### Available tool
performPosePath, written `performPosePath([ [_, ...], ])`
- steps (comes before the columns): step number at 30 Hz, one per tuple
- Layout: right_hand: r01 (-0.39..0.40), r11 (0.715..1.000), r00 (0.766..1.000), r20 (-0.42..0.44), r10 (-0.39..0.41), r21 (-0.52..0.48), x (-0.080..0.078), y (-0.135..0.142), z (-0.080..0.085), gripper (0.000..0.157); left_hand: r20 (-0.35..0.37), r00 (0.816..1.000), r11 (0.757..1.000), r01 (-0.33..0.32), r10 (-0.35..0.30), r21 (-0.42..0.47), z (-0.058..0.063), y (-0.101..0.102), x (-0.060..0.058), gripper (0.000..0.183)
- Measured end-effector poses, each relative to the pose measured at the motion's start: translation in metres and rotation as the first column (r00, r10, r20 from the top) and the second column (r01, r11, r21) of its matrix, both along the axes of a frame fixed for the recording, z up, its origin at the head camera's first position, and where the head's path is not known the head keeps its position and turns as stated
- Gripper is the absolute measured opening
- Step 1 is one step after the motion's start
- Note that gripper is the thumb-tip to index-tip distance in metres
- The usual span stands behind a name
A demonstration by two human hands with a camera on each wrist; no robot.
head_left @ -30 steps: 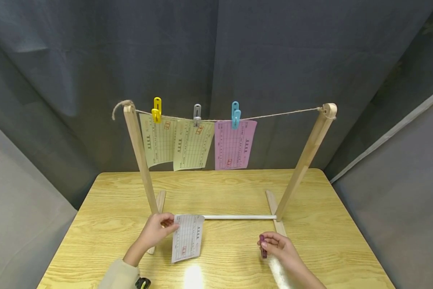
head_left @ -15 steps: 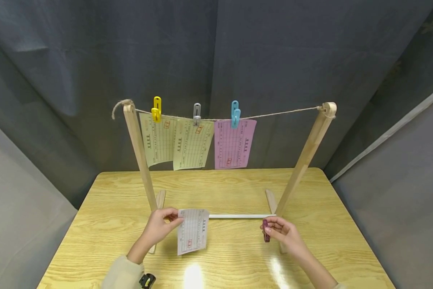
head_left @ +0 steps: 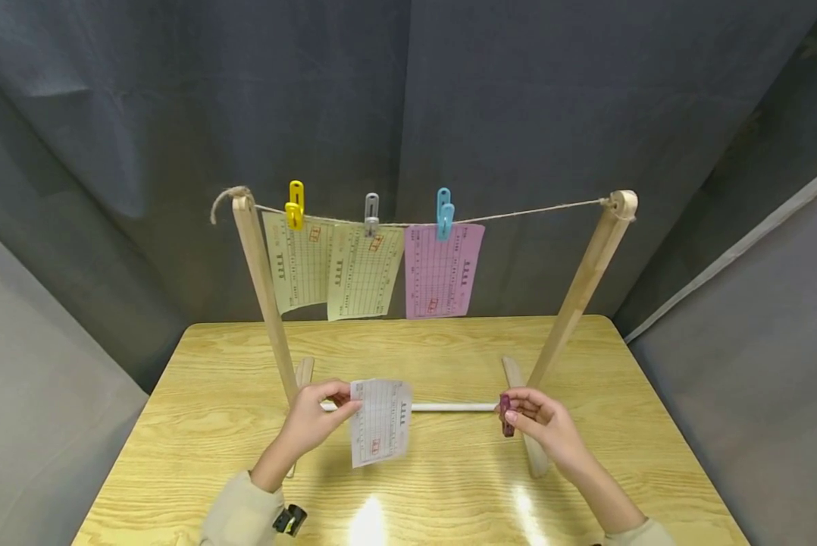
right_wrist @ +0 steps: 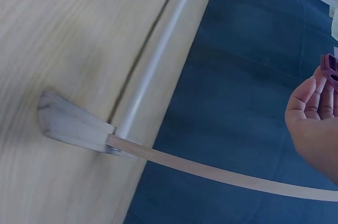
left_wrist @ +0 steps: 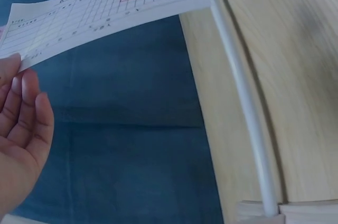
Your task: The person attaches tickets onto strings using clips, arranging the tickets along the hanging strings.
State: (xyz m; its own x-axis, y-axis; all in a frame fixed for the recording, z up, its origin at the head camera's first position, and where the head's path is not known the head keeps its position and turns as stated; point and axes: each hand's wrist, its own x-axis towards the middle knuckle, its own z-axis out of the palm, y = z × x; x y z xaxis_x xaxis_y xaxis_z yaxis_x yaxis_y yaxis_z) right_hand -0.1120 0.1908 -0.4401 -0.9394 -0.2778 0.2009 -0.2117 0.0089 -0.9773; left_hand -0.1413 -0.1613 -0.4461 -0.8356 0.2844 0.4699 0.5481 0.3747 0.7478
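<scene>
My left hand [head_left: 316,418] pinches a white printed slip [head_left: 381,421] by its upper left corner, and the slip hangs in front of the white crossbar. In the left wrist view the same slip [left_wrist: 100,12] stretches away from the thumb and fingertips. My right hand [head_left: 541,425] holds a dark purple clothespin [head_left: 507,415] between thumb and fingers, near the right post. A twine line [head_left: 531,212] above carries two yellow-green slips [head_left: 364,273] and a pink slip [head_left: 442,273]. Yellow [head_left: 295,205], grey [head_left: 371,214] and blue [head_left: 445,214] clothespins grip them.
Wooden posts, left [head_left: 265,296] and right [head_left: 579,296], hold the twine and stand on wooden feet. A white crossbar [head_left: 456,407] joins them low down. Under the frame is a wood-grain table [head_left: 408,349]; dark curtains [head_left: 518,114] hang behind it.
Both hands have risen away from the near side of the table. The white slip has moved up and right with the left hand; the purple clothespin has moved up with the right.
</scene>
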Motion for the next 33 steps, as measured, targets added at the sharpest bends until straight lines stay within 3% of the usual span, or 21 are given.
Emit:
performPosePath([
  [4,-0.005,1.0,1.0,-0.027,0.005,-0.005,-0.003,0.001,0.006,0.028,-0.016,1.0,1.0,0.025,-0.025,0.01,0.009,0.007,0.0,0.008],
  [9,-0.018,1.0,0.997,-0.082,0.017,-0.02,-0.007,0.003,0.018,0.027,0.027,0.999,0.999,0.04,-0.041,0.019,0.036,0.016,0.009,0.007],
  [13,-0.018,0.999,0.993,-0.114,0.013,-0.036,-0.009,0.004,0.026,0.024,-0.002,0.999,0.999,0.039,-0.039,0.016,0.057,0.024,0.016,0.007],
  [18,-0.01,0.998,0.988,-0.156,0.002,-0.055,-0.011,0.007,0.037,0.027,-0.012,0.999,0.999,0.03,-0.029,0.031,0.069,0.03,0.02,0.007],
  [24,-0.015,0.996,0.972,-0.236,-0.005,-0.086,-0.016,0.009,0.055,0.032,-0.091,0.995,0.997,0.039,-0.033,0.066,0.073,0.036,0.018,0.009],
  [31,-0.053,0.995,0.96,-0.28,0.029,-0.078,-0.021,0.013,0.075,0.036,-0.125,0.991,0.993,0.059,-0.046,0.106,0.055,0.042,0.0,0.009],
  [33,-0.066,0.994,0.955,-0.294,0.039,-0.084,-0.023,0.013,0.08,0.035,-0.141,0.988,0.99,0.077,-0.06,0.118,0.056,0.045,-0.002,0.008],
])
